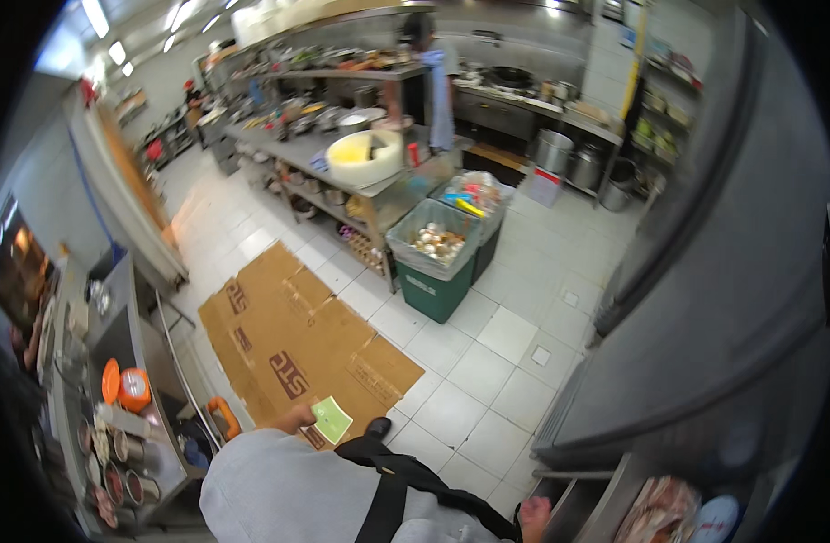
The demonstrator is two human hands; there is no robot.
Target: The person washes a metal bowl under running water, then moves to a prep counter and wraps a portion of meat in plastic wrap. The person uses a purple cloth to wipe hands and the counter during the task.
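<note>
My left hand (298, 418) grips a green card or sheet (333, 421) at its edge, held over a flattened cardboard sheet (306, 339) on the floor. The green sheet bears small writing that I cannot make out. Low at the right, my right hand (535, 513) hangs beside the metal edge of an open-topped cabinet or drawer (577, 499). Its fingers are blurred, and whether they are curled around anything is unclear. A plastic-wrapped bundle (659, 509), perhaps meat, lies just to the right of that hand.
A green bin (434, 292) full of eggshells stands ahead, against a steel prep table (286, 146) carrying a large white tub (364, 159). At left a counter (164, 434) holds an orange scale (134, 388) and metal containers. A grey appliance (700, 305) walls the right. A person (449, 68) stands behind the table.
</note>
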